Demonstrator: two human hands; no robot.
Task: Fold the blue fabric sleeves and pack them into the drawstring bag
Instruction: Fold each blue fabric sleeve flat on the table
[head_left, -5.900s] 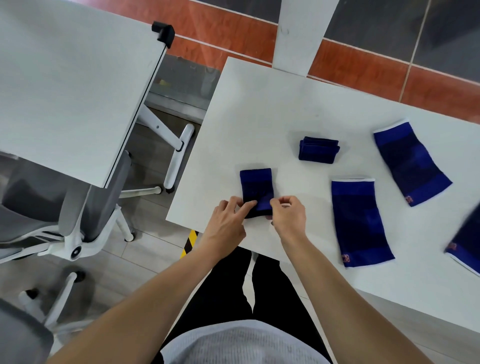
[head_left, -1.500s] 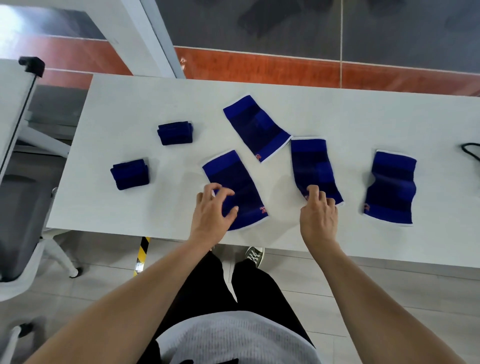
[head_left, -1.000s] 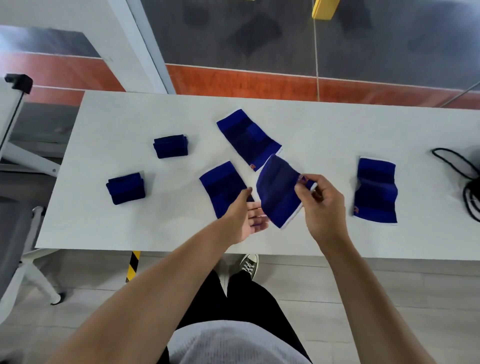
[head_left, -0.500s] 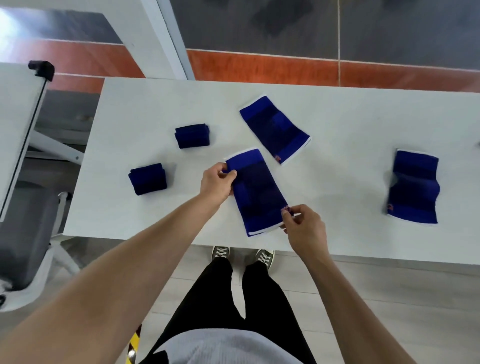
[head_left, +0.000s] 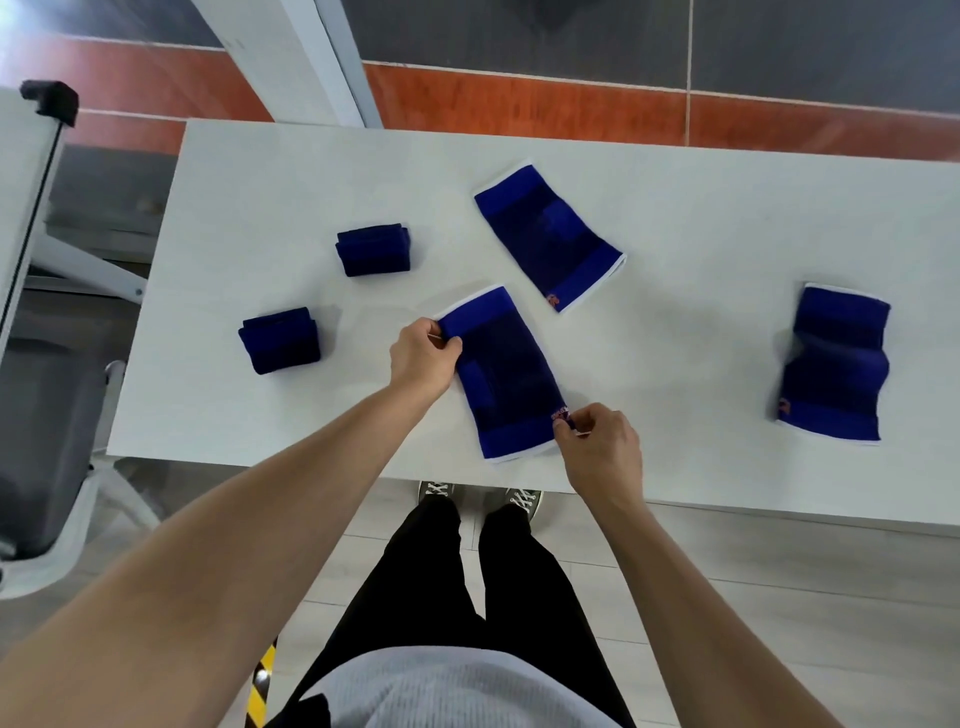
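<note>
A flat blue sleeve (head_left: 506, 371) lies near the front edge of the white table (head_left: 675, 218); it looks like two sleeves stacked. My left hand (head_left: 422, 356) pinches its far left corner. My right hand (head_left: 597, 449) pinches its near right corner by the orange logo. Another flat sleeve (head_left: 548, 234) lies just beyond it, and a rumpled one (head_left: 831, 364) lies at the right. Two folded sleeves sit at the left: a nearer folded sleeve (head_left: 279, 340) and a farther folded sleeve (head_left: 373, 249). No drawstring bag is in view.
A second white table with a black corner clamp (head_left: 49, 101) stands at the left. A grey office chair (head_left: 47, 415) is below it. My legs and shoes (head_left: 478, 496) are at the table's front edge.
My right hand lifted a sleeve from the right and laid it over the one in front of me. Both hands now pinch opposite corners of the stack on the table.
</note>
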